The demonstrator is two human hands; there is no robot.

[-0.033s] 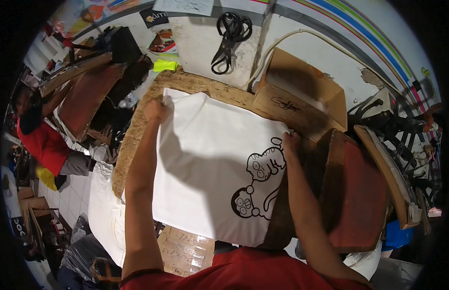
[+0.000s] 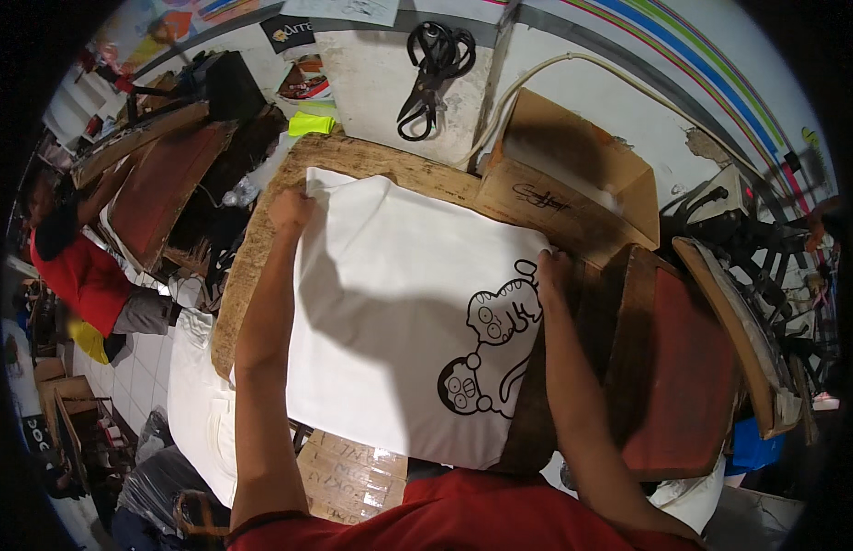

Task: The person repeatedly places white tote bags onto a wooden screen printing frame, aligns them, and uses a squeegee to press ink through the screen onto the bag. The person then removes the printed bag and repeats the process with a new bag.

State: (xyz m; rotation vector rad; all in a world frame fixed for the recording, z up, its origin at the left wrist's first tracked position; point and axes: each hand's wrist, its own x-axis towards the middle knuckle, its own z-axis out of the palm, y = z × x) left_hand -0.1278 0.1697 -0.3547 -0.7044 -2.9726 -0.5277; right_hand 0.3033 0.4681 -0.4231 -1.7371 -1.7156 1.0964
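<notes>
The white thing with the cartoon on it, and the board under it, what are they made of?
The white sheet looks like soft matte cloth: it creases and drapes over the edge. The board looks like bare, worn wood, with rough brown grain. The left hand and right hand press the cloth.

- Your work surface is a worn wooden board (image 2: 261, 275) with rounded corners; its far edge runs just below the white wall.
- A white garment (image 2: 390, 303) lies flat on the board, covering most of it. A black cartoon print (image 2: 489, 344) sits at its right side.
- An open cardboard box (image 2: 573, 174) rests on the board's far right corner, touching the garment's edge.
- Bare wood shows along the left and far edges.
</notes>
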